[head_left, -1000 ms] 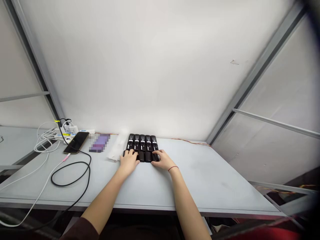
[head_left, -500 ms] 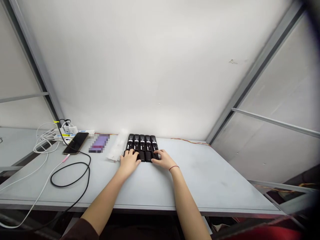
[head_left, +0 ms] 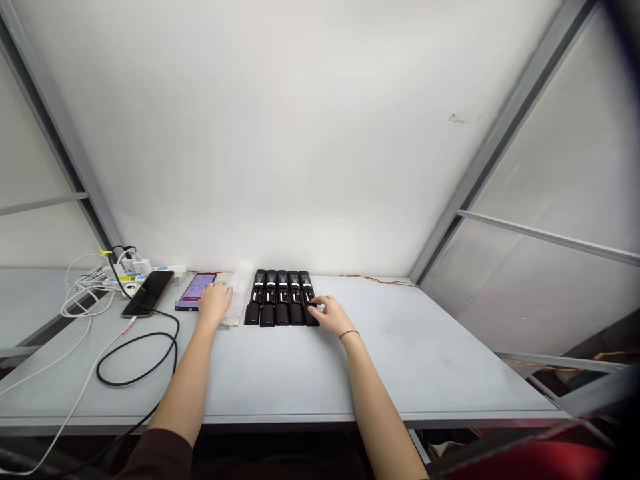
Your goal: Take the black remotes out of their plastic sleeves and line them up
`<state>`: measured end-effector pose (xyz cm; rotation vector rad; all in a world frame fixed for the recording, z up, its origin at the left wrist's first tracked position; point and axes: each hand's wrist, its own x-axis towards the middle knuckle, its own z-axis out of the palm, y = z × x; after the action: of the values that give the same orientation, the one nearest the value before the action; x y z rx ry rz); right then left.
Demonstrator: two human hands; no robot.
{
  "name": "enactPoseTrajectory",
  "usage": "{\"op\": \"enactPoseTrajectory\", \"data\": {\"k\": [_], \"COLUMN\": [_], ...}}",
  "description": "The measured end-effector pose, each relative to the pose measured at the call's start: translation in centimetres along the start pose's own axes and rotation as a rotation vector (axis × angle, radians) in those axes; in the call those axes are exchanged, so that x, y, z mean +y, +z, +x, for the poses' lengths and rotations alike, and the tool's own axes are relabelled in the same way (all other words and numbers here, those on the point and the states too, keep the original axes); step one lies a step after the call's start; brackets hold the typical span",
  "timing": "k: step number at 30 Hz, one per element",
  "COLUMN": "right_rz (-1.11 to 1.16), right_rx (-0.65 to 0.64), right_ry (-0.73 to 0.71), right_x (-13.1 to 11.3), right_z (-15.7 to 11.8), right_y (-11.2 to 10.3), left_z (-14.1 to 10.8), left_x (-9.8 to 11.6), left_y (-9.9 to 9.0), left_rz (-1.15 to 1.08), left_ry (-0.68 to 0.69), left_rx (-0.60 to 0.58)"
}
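Observation:
Several black remote controls point(head_left: 283, 280) lie side by side in a row, backs up, with what look like uncovered battery bays at mid-length. Plain black covers point(head_left: 283, 315) line their near ends; whether these are detached I cannot tell. My right hand point(head_left: 331, 317) rests at the row's right end, thumb and fingers apart, fingertips touching the rightmost remote. Left of the row, my left hand point(head_left: 214, 303) hovers or rests palm down with fingers extended, between a phone with a lit purple screen point(head_left: 193, 290) and a clear plastic bag point(head_left: 239, 297). It overlaps the bag's edge.
A dark phone point(head_left: 149, 293) leans by a white power strip point(head_left: 170, 275) at the left. A looped black cable point(head_left: 135, 335) and tangled white cables point(head_left: 85, 293) cover the table's left side. Thin coloured wires point(head_left: 377, 279) run along the wall's foot.
My left hand has left the near ends of the remotes and moved left to the bag and phone. The row's left covers now show. My right hand stays at the right end.

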<state>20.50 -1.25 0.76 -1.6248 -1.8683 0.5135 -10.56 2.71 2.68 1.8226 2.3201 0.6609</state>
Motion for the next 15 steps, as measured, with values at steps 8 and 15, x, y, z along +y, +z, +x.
{"op": "enactPoseTrajectory", "data": {"k": [8,15], "right_rz": [-0.062,-0.092], "right_rx": [-0.212,-0.220], "right_ry": [0.074,0.097], "right_x": [-0.1,-0.1], "right_z": [-0.8,-0.7], "right_y": [-0.3,0.1], "left_z": [-0.7,-2.3], "left_x": [-0.3,2.5], "left_y": [0.5,1.7], "left_rz": [-0.132,-0.243], "left_ry": [0.079,0.373], "left_rx": [0.136,0.184]}}
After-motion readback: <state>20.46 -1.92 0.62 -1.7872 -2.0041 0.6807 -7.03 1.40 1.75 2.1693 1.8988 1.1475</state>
